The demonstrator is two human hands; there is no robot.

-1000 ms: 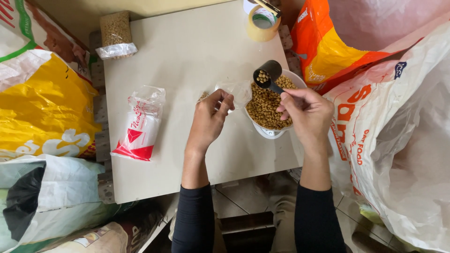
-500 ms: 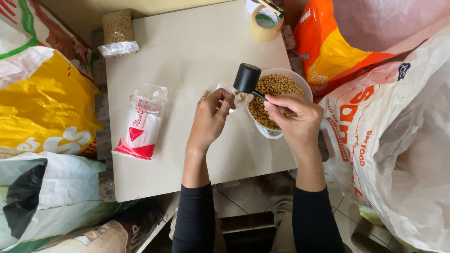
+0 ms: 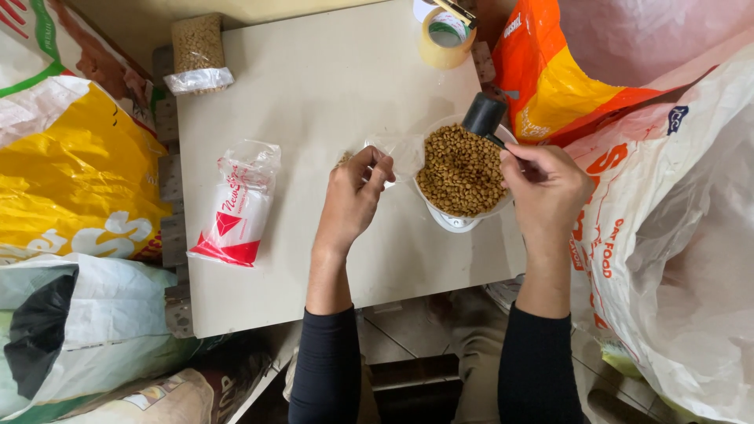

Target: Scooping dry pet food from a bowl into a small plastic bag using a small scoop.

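Your right hand (image 3: 550, 188) is clamped on the black scoop (image 3: 484, 116), held over the far rim of the pellet-filled bowl (image 3: 459, 222). Your left hand (image 3: 353, 196) pinches a clear bag (image 3: 400, 151) just left of the bowl.

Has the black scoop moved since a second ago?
Yes. The black scoop in the right hand has swung from over the bowl's left rim to the far right rim of the white bowl, toward the orange bag.

Tabletop (image 3: 314, 94) is plain off-white, and the bowl (image 3: 452, 222) is white too, full of golden-brown pellets (image 3: 461, 169) with a black scoop (image 3: 483, 115) over it. The little bag (image 3: 238, 206) is clear with red print, the big sack (image 3: 71, 173) is bright yellow, the other sack (image 3: 558, 71) is orange and yellow, and the sleeves (image 3: 326, 369) are black.
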